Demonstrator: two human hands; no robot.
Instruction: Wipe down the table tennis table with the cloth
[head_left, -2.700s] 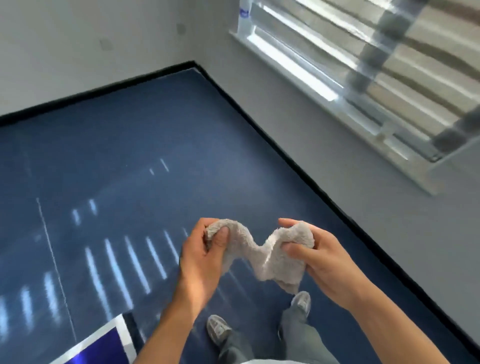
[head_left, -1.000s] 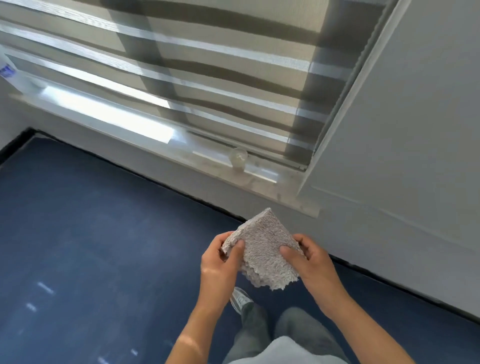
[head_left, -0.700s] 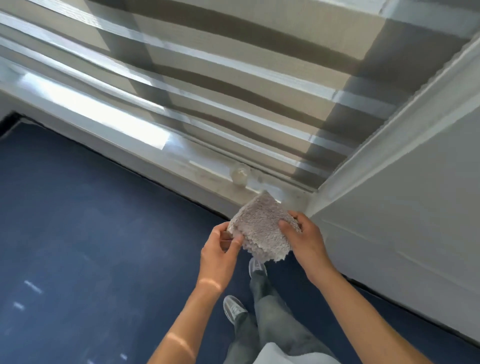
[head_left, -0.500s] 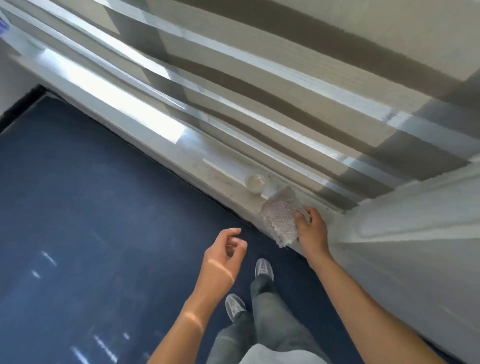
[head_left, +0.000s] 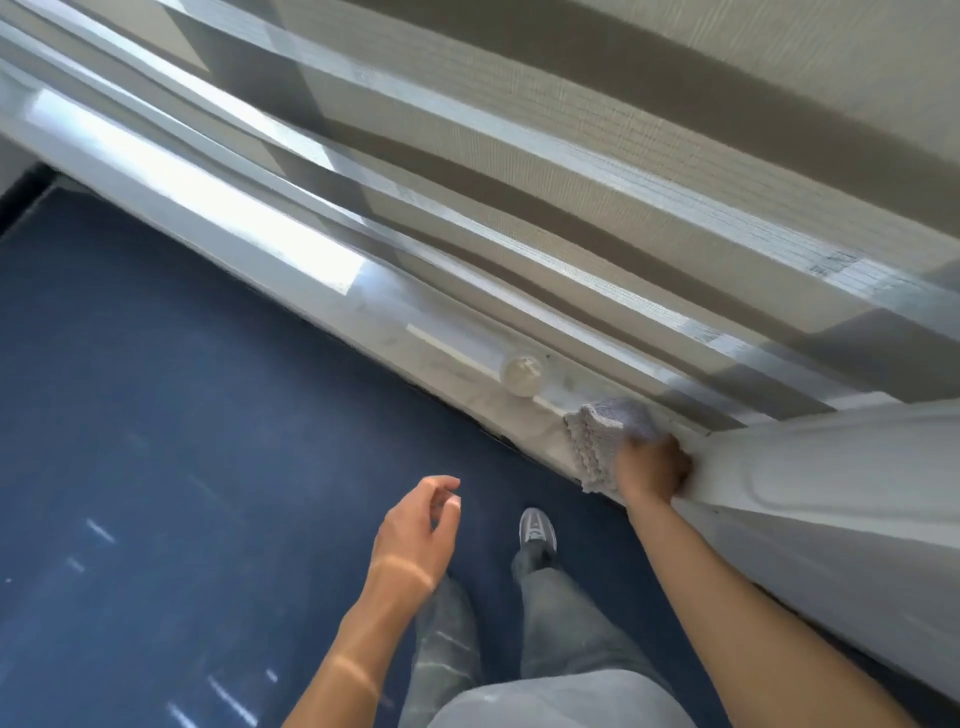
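A person seen from their own head, looking down. The left hand (head_left: 415, 525) and right hand (head_left: 652, 465) are bare, as are both forearms. Two thin bands of sunlight cross the left forearm (head_left: 363, 639). Loose grey trousers (head_left: 561, 623) show faint pale streaks. One grey trainer (head_left: 537, 530) has lighter stripes. A pale grey shirt hem (head_left: 561, 701) fills the near edge.

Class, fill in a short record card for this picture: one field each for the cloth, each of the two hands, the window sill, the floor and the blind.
cloth: grey, folded, on the window sill near the corner
right hand: holds the cloth against the sill
left hand: loosely curled, holds nothing, above the floor
sill: pale; a small round clear object stands apart from the cloth
floor: dark blue
blind: striped, lowered
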